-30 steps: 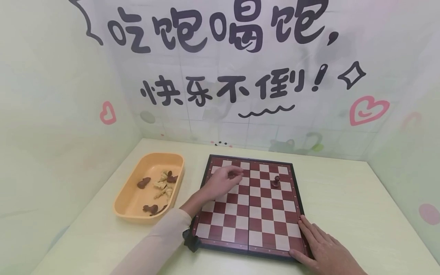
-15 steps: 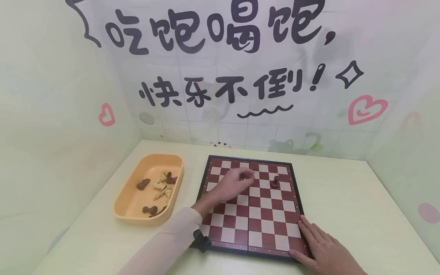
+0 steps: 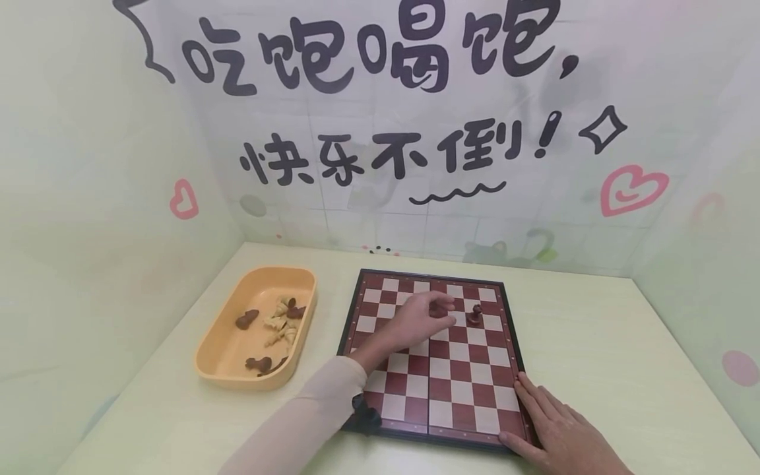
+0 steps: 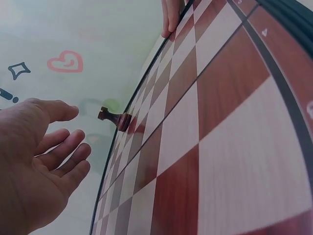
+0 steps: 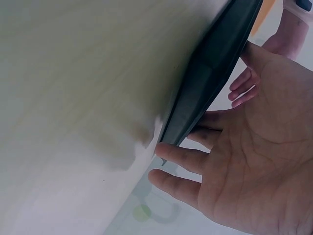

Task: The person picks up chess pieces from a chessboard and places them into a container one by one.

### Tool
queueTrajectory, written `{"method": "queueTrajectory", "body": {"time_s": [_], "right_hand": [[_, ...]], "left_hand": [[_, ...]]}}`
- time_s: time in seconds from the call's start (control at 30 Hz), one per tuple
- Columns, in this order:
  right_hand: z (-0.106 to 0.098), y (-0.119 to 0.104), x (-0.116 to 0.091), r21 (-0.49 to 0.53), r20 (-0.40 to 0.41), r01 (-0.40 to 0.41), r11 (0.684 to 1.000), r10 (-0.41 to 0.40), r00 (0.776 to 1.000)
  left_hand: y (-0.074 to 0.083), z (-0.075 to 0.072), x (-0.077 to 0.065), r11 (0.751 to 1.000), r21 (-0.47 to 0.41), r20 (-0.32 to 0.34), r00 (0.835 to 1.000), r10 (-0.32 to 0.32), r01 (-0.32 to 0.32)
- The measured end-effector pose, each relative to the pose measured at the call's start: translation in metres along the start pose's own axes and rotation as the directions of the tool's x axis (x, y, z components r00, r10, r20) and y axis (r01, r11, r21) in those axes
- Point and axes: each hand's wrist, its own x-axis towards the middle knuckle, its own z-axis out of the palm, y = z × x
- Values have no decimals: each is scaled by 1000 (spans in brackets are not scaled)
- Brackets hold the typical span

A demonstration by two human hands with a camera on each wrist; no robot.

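Observation:
A dark brown rook (image 3: 474, 315) stands upright on the far right part of the brown-and-white chessboard (image 3: 467, 374). Just left of it, above the squares, hovers my left hand (image 3: 417, 322); its fingers curve loosely and hold nothing. In the left wrist view, a gap separates those fingertips from the rook (image 4: 116, 119), whose notched top shows. My right hand (image 3: 561, 427) rests against the board's near right edge with its fingers extended. The right wrist view shows that palm (image 5: 259, 152) beside the dark side of the board (image 5: 208, 73).
Left of the board sits an orange tray (image 3: 206, 359). It contains several cream chess pieces (image 3: 279, 322) and several dark brown ones, including one near its front (image 3: 259, 363). A printed sheet (image 3: 380, 218) stands behind the table, with further sheets at both sides.
My left hand has moved rightward across the board and come closer to the rook, fingers still loosely curved. The right hand and the rook have stayed in place.

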Motion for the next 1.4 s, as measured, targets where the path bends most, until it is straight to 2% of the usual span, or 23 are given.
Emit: {"method": "queueTrajectory", "body": {"time_s": [0.17,0.4,0.67,0.97,1.13,1.4], "right_hand": [[0,0,0,-3,-1,2,1000,-2,1000],[2,1,-2,-17,-41,25,1000,-26,999],[2,2,-2,-18,-43,27,999,-28,999],[3,2,-2,-15,-46,22,1000,-23,999],[4,3,-2,-23,-55,23,999,-24,998],[6,3,-3,-31,-74,27,999,-30,997]], "left_hand": [[0,6,4,1000,-21,2,1000,-19,20],[-3,17,15,1000,-6,23,1000,2,-1],[-5,27,27,998,-33,15,998,-53,54],[-8,32,37,995,-17,-4,995,-95,95],[-7,36,42,996,-11,-3,996,-86,85],[-6,44,49,999,32,24,999,-27,26]]}}
